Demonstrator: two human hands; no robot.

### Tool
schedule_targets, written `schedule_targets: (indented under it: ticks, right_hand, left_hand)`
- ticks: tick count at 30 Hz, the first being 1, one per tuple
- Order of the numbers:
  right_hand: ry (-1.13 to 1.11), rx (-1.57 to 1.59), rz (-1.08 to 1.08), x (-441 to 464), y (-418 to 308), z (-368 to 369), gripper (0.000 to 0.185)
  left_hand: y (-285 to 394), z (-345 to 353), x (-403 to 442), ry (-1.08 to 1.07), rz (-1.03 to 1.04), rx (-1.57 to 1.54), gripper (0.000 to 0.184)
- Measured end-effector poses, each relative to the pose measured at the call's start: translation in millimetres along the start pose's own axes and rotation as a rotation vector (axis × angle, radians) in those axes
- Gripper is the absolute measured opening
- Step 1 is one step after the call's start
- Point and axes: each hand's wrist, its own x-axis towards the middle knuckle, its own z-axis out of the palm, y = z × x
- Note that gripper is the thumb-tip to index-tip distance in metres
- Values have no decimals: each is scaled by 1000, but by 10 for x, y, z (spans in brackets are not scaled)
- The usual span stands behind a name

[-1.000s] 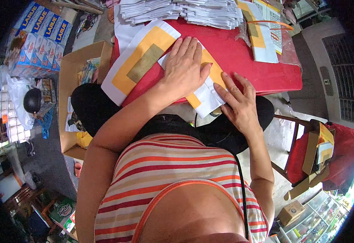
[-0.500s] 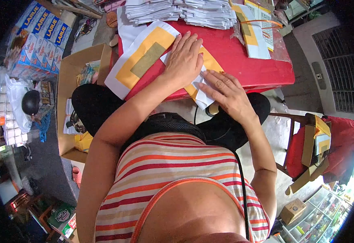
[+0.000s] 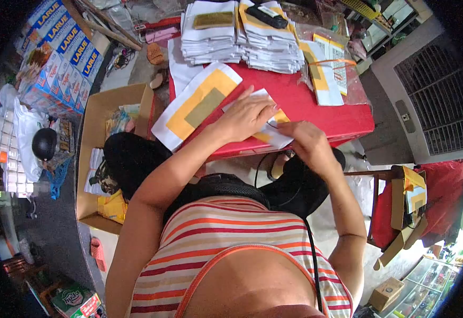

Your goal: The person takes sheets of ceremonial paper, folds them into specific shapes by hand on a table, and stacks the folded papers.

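Note:
A folded white and yellow paper (image 3: 277, 139) lies at the near edge of the red table, partly covered by my hands. My left hand (image 3: 246, 117) rests over its upper left part with bent fingers gripping it. At the paper's right side, my right hand (image 3: 310, 142) pinches the edge between thumb and fingers. Just left of my left hand lies another white and yellow paper (image 3: 176, 123) with an olive rectangle, set at a slant.
The red table (image 3: 342, 119) carries stacks of folded white papers (image 3: 210, 45), with a black object (image 3: 267, 17) on the right one. Banded papers (image 3: 324, 79) lie at right. A cardboard box (image 3: 89, 175) stands left, and a chair with a carton (image 3: 401, 206) right.
My right hand has gone from lying flat on the paper to pinching its edge. My left hand's fingers have bent. The camera view has shifted, showing more of the stacks.

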Motion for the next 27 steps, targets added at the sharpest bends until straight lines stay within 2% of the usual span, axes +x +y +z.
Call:
schedule_targets:
  ticks: [1,2,3,4,5,7,8,9,11,13,14,15,17,19,21,22,24,25,26,27]
  right_hand:
    - [24,81,84,51,27,-86,36]
    - [53,97,114,135,49,-214,31]
    - [60,132,315,201,17,-360,23]
    - [70,168,323,268,135,-469,22]
    - [78,204,330,373,256,-563,22]
    - [81,245,334,681,153,-801,18]
    - [97,242,202,805,215,-843,22]
    - [-8,67,273,961,67,-1012,30]
    - [11,61,160,1230,118,-1105,29]
    - [196,429,34,1552,299,-1176,28]
    - [295,466,61,1719,471,-1224,32]
    - [398,343,147,1850,674,-1248,37]
    - [429,376,136,2049,1416,-1120,35]
    - [336,301,185,2203,1613,-773,43]
    - [302,4,165,2242,1789,-432,61]
    - [240,-5,257,2290,1781,-327,74]
    - [141,-27,379,2298,1799,-257,72]
    - [101,-59,407,2305,1809,-220,69]
    - [100,-56,409,2296,1822,-183,69]
    - [178,-19,321,2266,1812,-152,63]
  left_hand:
    - [52,-135,-27,6,10,10,37]
    - [105,-272,-66,-66,3,-156,39]
    - [187,-402,-111,-141,-5,-322,42]
    - [336,-534,-164,-145,-159,-302,41]
    - [366,-610,-187,-145,-155,-297,41]
    - [367,-726,-236,-135,-310,-315,38]
    - [-2,-504,-295,-46,-286,-384,34]
    - [-15,-532,-278,-41,-285,-382,34]
    - [-16,-612,-221,116,-303,-971,34]
    - [26,-802,-75,175,-323,-993,33]
    - [-48,-909,38,190,-306,-1105,32]
    - [-119,-1019,169,205,-289,-1218,30]
    - [-223,-1264,486,273,-278,-1229,29]
    - [-325,-1435,848,285,-220,-1330,29]
    - [-378,-1450,1218,367,-191,-1401,32]
    - [-411,-1411,1365,368,-190,-1399,32]
    - [-477,-1281,1572,429,-335,-1534,37]
    - [-500,-1200,1606,430,-338,-1533,37]
    - [-525,-1114,1631,422,-347,-1595,39]
    - [-530,-1044,1640,412,-356,-1658,41]
